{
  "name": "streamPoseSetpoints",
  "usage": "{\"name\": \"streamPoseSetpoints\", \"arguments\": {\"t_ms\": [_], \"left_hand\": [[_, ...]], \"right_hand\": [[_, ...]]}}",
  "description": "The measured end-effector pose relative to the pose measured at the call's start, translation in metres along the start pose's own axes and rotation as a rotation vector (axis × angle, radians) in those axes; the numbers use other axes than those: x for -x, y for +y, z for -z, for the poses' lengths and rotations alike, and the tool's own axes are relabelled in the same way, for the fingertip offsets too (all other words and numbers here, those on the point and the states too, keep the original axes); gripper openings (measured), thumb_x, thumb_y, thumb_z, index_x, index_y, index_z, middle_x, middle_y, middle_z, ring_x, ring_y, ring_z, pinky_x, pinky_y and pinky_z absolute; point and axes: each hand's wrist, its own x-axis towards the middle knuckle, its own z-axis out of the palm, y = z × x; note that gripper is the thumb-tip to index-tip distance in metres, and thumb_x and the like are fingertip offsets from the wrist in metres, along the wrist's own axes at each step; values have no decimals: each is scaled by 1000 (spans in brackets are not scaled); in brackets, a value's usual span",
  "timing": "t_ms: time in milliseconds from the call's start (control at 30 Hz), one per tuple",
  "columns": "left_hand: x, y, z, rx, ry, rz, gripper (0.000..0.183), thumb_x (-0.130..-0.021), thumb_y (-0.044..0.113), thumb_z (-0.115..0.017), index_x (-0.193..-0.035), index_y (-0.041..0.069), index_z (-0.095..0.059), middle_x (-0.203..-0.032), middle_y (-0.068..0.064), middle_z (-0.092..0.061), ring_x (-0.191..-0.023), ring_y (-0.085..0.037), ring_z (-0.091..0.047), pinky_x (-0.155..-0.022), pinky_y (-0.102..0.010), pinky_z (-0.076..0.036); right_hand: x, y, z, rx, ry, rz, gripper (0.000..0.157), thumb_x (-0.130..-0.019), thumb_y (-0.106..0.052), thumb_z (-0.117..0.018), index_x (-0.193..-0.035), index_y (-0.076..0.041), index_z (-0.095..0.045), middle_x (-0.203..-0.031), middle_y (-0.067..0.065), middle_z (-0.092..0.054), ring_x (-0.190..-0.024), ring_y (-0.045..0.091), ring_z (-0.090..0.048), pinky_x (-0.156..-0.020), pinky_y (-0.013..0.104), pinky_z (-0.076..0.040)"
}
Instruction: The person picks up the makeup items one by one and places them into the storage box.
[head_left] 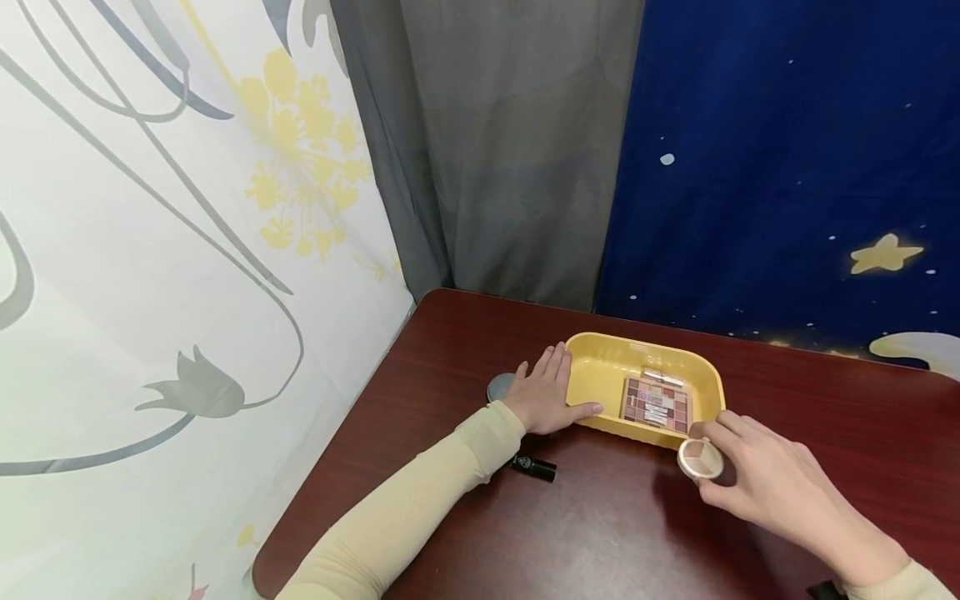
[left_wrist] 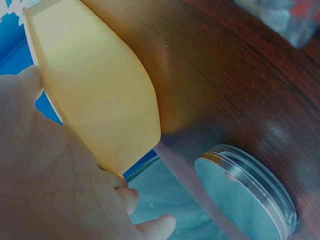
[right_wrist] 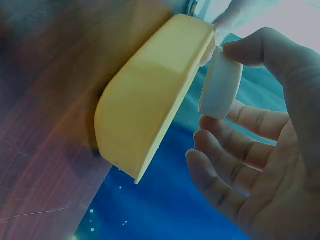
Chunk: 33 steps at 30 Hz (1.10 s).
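Note:
A yellow tray stands on the table, with an eyeshadow palette lying inside it and a small clear-and-white item beside the palette. My left hand rests on the tray's left rim, its fingers straight. In my right hand a round compact with several pale powder sections is pinched between thumb and fingers. That compact is just off the tray's near right corner. From the right wrist view, its white side shows close to the tray's wall.
Left of the tray lies a round, grey-topped container, its clear edge visible in the left wrist view. A black tube lies near the left forearm. Another dark object sits by the right wrist. Curtains hang behind the table.

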Motion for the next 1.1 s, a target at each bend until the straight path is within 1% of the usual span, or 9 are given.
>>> {"name": "streamPoseSetpoints", "arguments": {"t_ms": [200, 433, 500, 600, 667, 800, 967, 1100], "left_hand": [[0, 0, 1, -7, -5, 2, 111, -86, 89, -20, -163, 11, -2, -169, -4, 2, -154, -17, -1, -119, -52, -17], [1, -1, 1, 6, -2, -2, 111, -86, 89, -20, -163, 11, -3, -169, -4, 2, -154, -17, 0, -119, -51, -17], [0, -1, 1, 12, -3, -3, 111, -86, 89, -20, -163, 11, -3, -169, -3, 3, -154, -17, 0, -119, -51, -16], [0, -1, 1, 19, -5, -3, 111, -86, 89, -22, -163, 11, -4, -169, -3, 3, -154, -16, 0, -119, -51, -16], [0, 0, 2, 21, -5, -5, 111, -86, 89, -23, -163, 11, -4, -169, -4, 3, -154, -17, 0, -119, -52, -17], [-1, -1, 2, 14, -4, -5, 113, -85, 90, -21, -163, 10, -3, -169, -4, 2, -154, -17, 0, -119, -52, -17], [-2, -1, 1, 14, -2, -9, 113, -85, 90, -21, -163, 10, -3, -169, -5, 1, -154, -17, 0, -119, -52, -16], [-2, -1, 0, 15, -8, -10, 113, -85, 90, -20, -163, 10, -3, -169, -5, 3, -154, -17, 1, -119, -52, -16]], "right_hand": [[-11, 4, 1, -24, 12, -13, 45, -59, -33, -86, -99, -24, -68, -91, -7, -57, -71, 12, -50, -46, 33, -36], [-26, 12, -1, -59, 25, -46, 45, -63, -33, -87, -103, -25, -68, -88, -10, -53, -65, 9, -44, -47, 31, -33], [-31, 15, -2, -70, 35, -54, 43, -66, -34, -87, -103, -26, -67, -85, -11, -51, -63, 8, -42, -46, 30, -31], [-38, 18, -4, -85, 41, -62, 41, -70, -37, -87, -104, -25, -68, -86, -10, -52, -61, 7, -43, -46, 29, -31], [-43, 19, -6, -103, 33, -73, 39, -74, -38, -86, -105, -23, -68, -87, -9, -55, -62, 7, -45, -47, 29, -33], [-55, 23, -12, -130, 12, -94, 39, -76, -39, -85, -107, -21, -69, -92, -7, -59, -65, 9, -51, -49, 31, -38], [-67, 28, -22, -155, -22, -116, 37, -78, -36, -83, -108, -18, -70, -89, -6, -61, -67, 10, -56, -51, 32, -41], [-75, 31, -32, -186, -83, -148, 41, -78, -35, -83, -113, -15, -72, -82, -7, -62, -68, 10, -56, -52, 32, -42]]}}
